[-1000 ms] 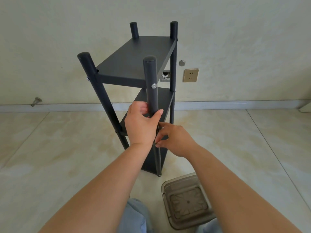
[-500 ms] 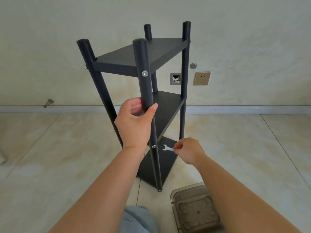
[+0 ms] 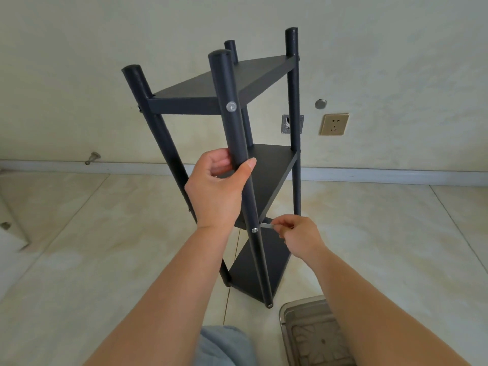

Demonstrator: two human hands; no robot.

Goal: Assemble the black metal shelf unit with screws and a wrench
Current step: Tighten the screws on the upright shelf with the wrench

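Observation:
The black metal shelf unit (image 3: 266, 165) stands upright on the tiled floor, with three shelves between four round posts. My left hand (image 3: 219, 186) grips the nearest post just above the middle shelf. Silver screw heads show on that post, one by the top shelf (image 3: 231, 106) and one by the middle shelf (image 3: 255, 230). My right hand (image 3: 298, 236) pinches a small silver wrench (image 3: 267, 226), whose tip reaches toward the lower screw from the right.
A clear plastic tray (image 3: 287, 313) lies on the floor at the bottom right, near the shelf's foot. My knee (image 3: 224, 344) in blue fabric is below. The wall behind has a socket (image 3: 334, 124) and a baseboard. White material lies at the left edge.
The shelf has turned and shifted right in view. My right hand came out from behind the post with the wrench and brought it up beside the middle shelf's screw.

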